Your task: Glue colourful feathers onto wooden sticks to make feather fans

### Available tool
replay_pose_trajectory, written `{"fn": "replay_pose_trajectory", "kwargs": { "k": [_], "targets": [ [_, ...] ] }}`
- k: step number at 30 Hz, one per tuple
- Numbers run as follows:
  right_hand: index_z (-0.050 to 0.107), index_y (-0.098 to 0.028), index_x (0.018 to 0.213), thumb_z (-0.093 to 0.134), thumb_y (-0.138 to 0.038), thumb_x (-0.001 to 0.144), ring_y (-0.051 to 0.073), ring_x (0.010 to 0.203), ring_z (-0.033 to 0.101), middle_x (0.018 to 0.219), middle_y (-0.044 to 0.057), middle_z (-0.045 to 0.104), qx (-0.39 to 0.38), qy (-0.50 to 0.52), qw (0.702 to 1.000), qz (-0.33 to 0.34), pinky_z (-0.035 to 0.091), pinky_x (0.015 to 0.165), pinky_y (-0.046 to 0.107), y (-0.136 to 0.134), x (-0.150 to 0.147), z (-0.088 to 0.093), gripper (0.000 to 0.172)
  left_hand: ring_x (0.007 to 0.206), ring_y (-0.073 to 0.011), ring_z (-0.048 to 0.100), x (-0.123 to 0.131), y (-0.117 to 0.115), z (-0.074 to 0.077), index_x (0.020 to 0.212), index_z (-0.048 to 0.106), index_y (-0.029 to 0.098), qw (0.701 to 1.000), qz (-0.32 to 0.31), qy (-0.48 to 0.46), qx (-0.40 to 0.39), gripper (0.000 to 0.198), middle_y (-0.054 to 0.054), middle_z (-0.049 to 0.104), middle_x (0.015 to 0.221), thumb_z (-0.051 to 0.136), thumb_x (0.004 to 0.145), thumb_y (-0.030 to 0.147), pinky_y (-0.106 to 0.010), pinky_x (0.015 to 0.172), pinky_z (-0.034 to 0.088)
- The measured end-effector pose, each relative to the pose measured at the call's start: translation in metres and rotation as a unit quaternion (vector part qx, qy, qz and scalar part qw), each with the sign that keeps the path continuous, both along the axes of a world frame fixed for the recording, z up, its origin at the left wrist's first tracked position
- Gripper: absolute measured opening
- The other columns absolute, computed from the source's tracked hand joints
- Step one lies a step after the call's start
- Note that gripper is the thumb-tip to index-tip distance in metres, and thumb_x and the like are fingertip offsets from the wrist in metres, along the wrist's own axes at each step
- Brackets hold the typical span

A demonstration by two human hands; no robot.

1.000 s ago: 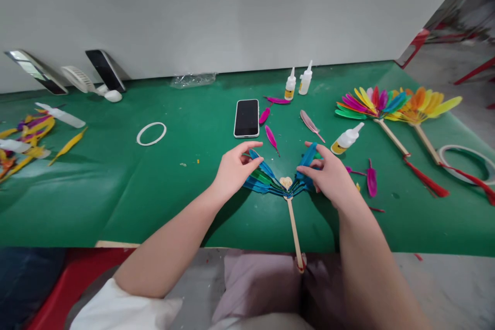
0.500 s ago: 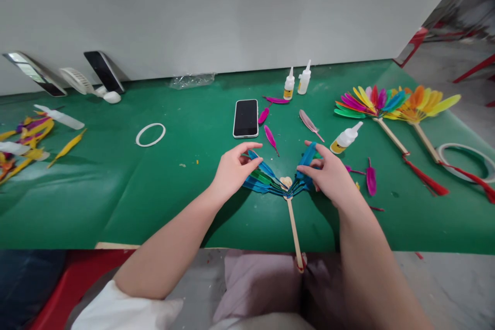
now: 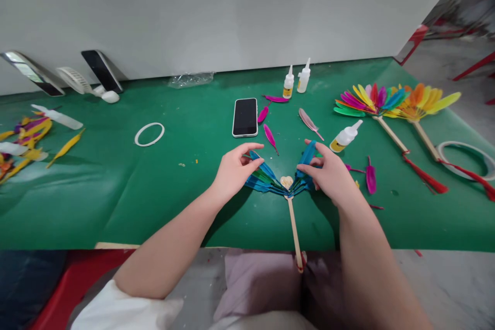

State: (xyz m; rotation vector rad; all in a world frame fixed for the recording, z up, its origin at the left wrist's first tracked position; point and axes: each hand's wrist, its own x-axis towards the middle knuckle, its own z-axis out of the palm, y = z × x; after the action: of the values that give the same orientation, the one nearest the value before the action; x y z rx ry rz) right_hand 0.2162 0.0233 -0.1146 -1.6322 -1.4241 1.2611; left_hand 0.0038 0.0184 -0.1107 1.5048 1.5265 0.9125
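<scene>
A feather fan with a wooden handle (image 3: pixel 294 229) lies before me, its lower end reaching past the table's near edge. Blue and green feathers spread to both sides of a small heart-shaped wooden piece (image 3: pixel 286 182). My left hand (image 3: pixel 235 166) is closed at the tips of the left-hand blue feathers (image 3: pixel 263 167), thumb and fingers around them. On the other side, my right hand (image 3: pixel 328 169) pinches an upright blue feather (image 3: pixel 307 157) between thumb and fingers. Part of the right feather group is hidden behind that hand.
Beyond my hands lie a phone (image 3: pixel 245 117), magenta feathers (image 3: pixel 270 136) and a tipped glue bottle (image 3: pixel 346 136). Two glue bottles (image 3: pixel 288 85) stand near the wall. Finished-looking feather fans (image 3: pixel 390 134) and a tape roll (image 3: pixel 444 152) are at right; a white ring (image 3: pixel 149 134) is at left.
The blue feather by my left hand has shifted slightly, closer to the others on that side. My right hand keeps its hold, and the view has moved a little.
</scene>
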Motion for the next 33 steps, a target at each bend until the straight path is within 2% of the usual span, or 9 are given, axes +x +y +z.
{"fn": "replay_pose_trajectory", "kwargs": {
  "k": [14, 18, 21, 23, 28, 33],
  "targets": [
    [0.041, -0.026, 0.128, 0.066, -0.03, 0.069, 0.006, 0.032, 0.038, 0.056, -0.009, 0.048, 0.004, -0.004, 1.0, -0.008, 0.033, 0.029, 0.021, -0.001, 0.0, -0.002, 0.065, 0.059, -0.0145, 0.061, 0.002, -0.001, 0.0, 0.104, 0.062, 0.021, 1.0, -0.008, 0.007, -0.011, 0.03, 0.003, 0.059, 0.061, 0.062, 0.074, 0.022, -0.026, 0.059, 0.045],
    [0.043, -0.025, 0.123, 0.066, -0.029, 0.069, 0.006, 0.031, 0.038, 0.057, -0.009, 0.05, 0.0, -0.017, 1.0, -0.008, 0.033, 0.029, 0.021, -0.001, -0.001, -0.002, 0.059, 0.061, -0.0128, 0.056, -0.001, -0.001, 0.001, 0.104, 0.063, 0.024, 0.995, -0.021, 0.093, 0.04, 0.029, 0.001, 0.062, 0.071, 0.063, 0.075, 0.023, -0.026, 0.061, 0.044],
    [0.046, -0.024, 0.111, 0.066, -0.029, 0.068, 0.006, 0.03, 0.039, 0.061, -0.008, 0.052, 0.0, -0.019, 1.0, -0.011, 0.033, 0.029, 0.022, -0.001, -0.001, -0.003, 0.048, 0.08, -0.0164, 0.056, -0.004, -0.001, 0.002, 0.103, 0.064, 0.027, 0.977, -0.046, 0.183, 0.103, 0.028, -0.001, 0.065, 0.085, 0.065, 0.075, 0.024, -0.029, 0.072, 0.043],
    [0.047, -0.024, 0.102, 0.066, -0.03, 0.068, 0.006, 0.03, 0.04, 0.065, -0.007, 0.053, 0.005, -0.025, 1.0, -0.011, 0.034, 0.029, 0.022, -0.001, 0.0, -0.004, 0.04, 0.089, -0.0186, 0.054, -0.006, 0.0, 0.003, 0.102, 0.064, 0.027, 0.969, -0.065, 0.207, 0.119, 0.026, 0.0, 0.066, 0.086, 0.065, 0.076, 0.025, -0.031, 0.078, 0.042],
    [0.046, -0.024, 0.094, 0.066, -0.032, 0.067, 0.005, 0.031, 0.04, 0.068, -0.007, 0.051, 0.015, -0.056, 0.998, -0.012, 0.035, 0.03, 0.022, -0.001, 0.002, -0.005, 0.034, 0.089, -0.0186, 0.057, -0.011, 0.004, 0.001, 0.11, 0.059, 0.028, 0.979, -0.076, 0.174, 0.078, 0.03, -0.001, 0.066, 0.091, 0.058, 0.08, 0.028, -0.032, 0.081, 0.042],
    [0.046, -0.025, 0.107, 0.067, -0.031, 0.067, 0.005, 0.032, 0.041, 0.071, -0.005, 0.052, 0.001, -0.058, 0.998, -0.024, 0.036, 0.029, 0.022, -0.001, 0.003, -0.006, 0.046, 0.081, -0.0166, 0.06, -0.017, 0.012, -0.004, 0.118, 0.053, 0.024, 0.994, -0.061, 0.088, 0.015, 0.032, -0.002, 0.066, 0.085, 0.04, 0.09, 0.032, -0.03, 0.074, 0.044]
  ]
}}
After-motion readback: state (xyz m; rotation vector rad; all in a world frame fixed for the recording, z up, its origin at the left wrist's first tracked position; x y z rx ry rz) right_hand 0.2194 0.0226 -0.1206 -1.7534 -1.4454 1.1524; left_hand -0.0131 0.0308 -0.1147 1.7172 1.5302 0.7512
